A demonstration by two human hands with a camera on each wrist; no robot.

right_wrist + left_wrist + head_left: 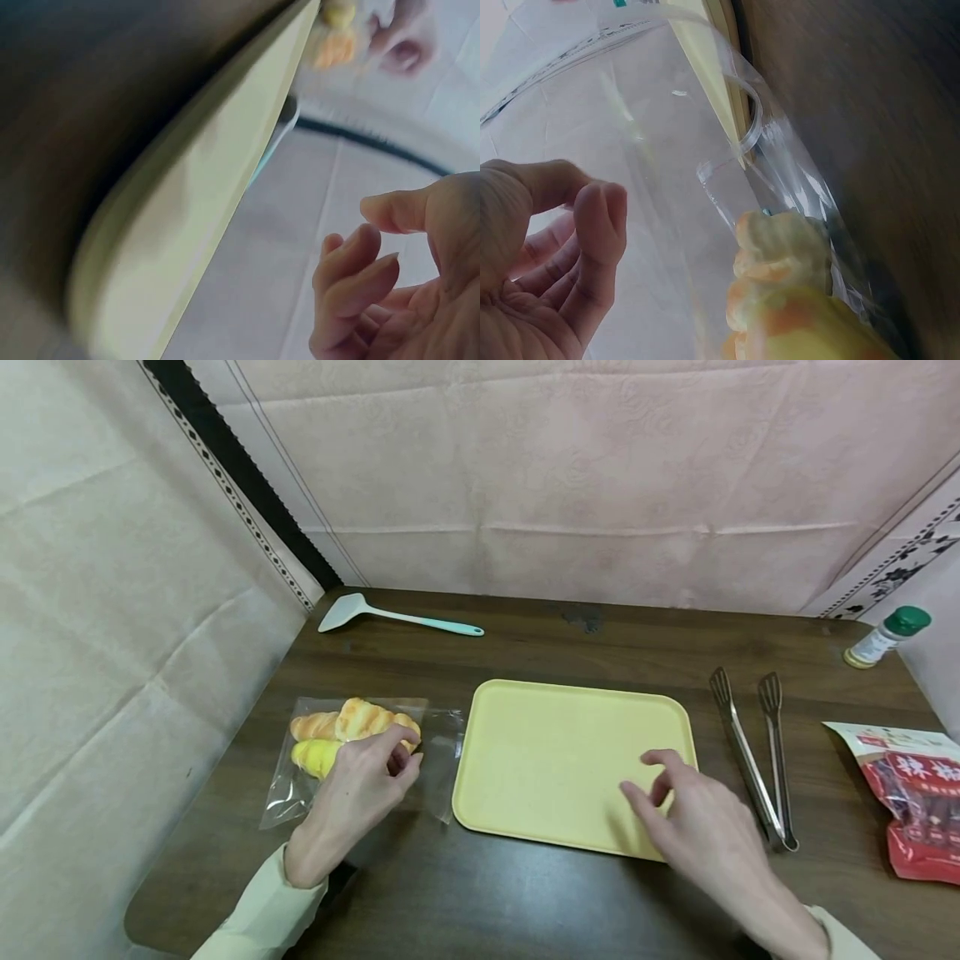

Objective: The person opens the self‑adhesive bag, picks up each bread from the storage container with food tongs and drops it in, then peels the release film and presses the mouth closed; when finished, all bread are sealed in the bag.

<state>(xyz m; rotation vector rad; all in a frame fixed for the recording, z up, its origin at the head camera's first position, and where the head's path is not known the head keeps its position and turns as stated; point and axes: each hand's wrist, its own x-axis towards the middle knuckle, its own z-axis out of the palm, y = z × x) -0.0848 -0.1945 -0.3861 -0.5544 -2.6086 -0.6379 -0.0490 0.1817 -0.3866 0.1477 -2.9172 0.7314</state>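
Note:
A clear plastic bag (281,797) lies on the left of the table with several bread rolls (363,718) in it, some golden brown and one bright yellow (315,757). Over the bag's right part hovers my left hand (365,781), fingers loosely bent and nothing seen between them. In the left wrist view the bag's transparent film (656,142) shows behind that hand (562,262). A pale yellow rectangular tray (555,760) sits right of the bag. My right hand (697,818) is above the tray's lower right corner, fingers relaxed and apart, holding nothing.
Metal tongs (757,760) lie right of the tray. Farther right are a red and white food packet (918,802) and a green-capped bottle (885,639). A pale turquoise spatula (397,614) rests near the back edge. Cloth-covered walls (585,485) border the table.

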